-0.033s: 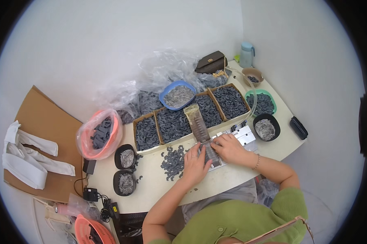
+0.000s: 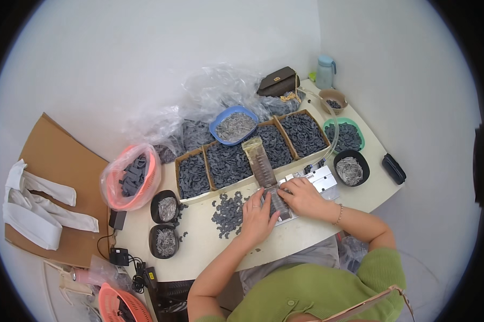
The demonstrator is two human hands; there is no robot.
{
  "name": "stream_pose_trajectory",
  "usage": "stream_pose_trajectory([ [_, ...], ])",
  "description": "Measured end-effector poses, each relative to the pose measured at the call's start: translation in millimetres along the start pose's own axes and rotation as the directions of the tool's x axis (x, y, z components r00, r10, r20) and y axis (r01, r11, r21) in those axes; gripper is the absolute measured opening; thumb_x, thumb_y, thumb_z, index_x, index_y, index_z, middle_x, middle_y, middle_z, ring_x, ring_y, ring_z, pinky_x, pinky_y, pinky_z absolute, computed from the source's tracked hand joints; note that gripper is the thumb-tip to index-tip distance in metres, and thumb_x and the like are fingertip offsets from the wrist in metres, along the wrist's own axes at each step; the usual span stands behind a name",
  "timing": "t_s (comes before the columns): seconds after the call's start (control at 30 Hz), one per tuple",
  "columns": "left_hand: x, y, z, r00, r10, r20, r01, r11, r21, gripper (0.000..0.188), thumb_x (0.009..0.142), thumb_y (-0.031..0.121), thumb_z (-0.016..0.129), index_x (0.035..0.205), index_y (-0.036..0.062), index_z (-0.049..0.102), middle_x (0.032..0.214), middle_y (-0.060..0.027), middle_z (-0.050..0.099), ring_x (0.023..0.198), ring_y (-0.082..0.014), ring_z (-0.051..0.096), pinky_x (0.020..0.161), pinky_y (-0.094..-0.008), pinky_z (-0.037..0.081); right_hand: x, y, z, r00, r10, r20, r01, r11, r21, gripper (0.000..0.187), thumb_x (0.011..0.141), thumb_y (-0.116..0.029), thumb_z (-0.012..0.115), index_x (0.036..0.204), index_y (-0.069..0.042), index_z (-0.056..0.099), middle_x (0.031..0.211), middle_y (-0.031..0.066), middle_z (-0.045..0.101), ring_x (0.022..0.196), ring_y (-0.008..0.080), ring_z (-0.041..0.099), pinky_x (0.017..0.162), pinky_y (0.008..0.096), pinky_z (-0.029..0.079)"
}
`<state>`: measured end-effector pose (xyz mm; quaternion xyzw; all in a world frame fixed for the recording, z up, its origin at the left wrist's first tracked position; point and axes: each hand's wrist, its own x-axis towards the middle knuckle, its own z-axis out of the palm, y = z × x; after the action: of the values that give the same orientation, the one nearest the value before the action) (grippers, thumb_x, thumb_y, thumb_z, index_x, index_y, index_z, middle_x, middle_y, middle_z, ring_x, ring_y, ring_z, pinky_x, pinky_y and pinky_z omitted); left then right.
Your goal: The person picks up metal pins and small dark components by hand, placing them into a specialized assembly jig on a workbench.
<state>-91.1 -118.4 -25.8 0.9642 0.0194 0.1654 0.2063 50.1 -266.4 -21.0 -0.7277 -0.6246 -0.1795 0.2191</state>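
My left hand rests at the left side of a ribbed grey block, fingers along its edge and thumb at its lower end. At the right side my right hand curls its fingertips against the same block. Its fingertips partly hide what they pinch. The block sits at the left end of a silver metal fixture. Touching its far end is a long clear ribbed tray with yellowish tape at the tip. A loose pile of small dark grey curved parts lies left of my left hand.
Cardboard boxes of grey parts line the back, a blue basin of metal pins on them. Black bowls of pins stand left, another black bowl right, beside a green basin. A clear hose runs to the fixture.
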Motion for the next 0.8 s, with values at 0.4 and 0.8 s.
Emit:
stream_pose_trajectory([
  [0.4, -1.5, 10.5, 1.5, 0.995, 0.099, -0.033, -0.093, 0.984, 0.15, 0.058, 0.08, 0.033, 0.068, 0.125, -0.0003, 0.053, 0.134, -0.0218, 0.041, 0.123, -0.0376, 0.04, 0.102, -0.0497, 0.031, 13.6, 4.6, 0.9, 0.995, -0.06, 0.08, 0.062, 0.998, -0.032, 0.034, 0.076, -0.015, 0.056, 0.108, -0.003, 0.064, 0.099, 0.0078, 0.059, 0.095, 0.0228, 0.054, 0.08, 0.035, 0.041],
  [0.8, 15.6, -22.2, -47.7, 0.917, 0.327, 0.228, -0.383, 0.882, 0.275, 0.044, 0.082, 0.037, 0.065, 0.124, 0.0273, 0.059, 0.134, -0.0146, 0.046, 0.124, -0.0299, 0.044, 0.103, -0.0472, 0.035, 4.6, -3.6, -22.4, 0.981, -0.038, 0.189, 0.044, 0.999, -0.025, 0.047, 0.072, -0.016, 0.063, 0.119, -0.01, 0.061, 0.121, 0.0138, 0.055, 0.109, 0.0275, 0.052, 0.093, 0.0416, 0.039],
])
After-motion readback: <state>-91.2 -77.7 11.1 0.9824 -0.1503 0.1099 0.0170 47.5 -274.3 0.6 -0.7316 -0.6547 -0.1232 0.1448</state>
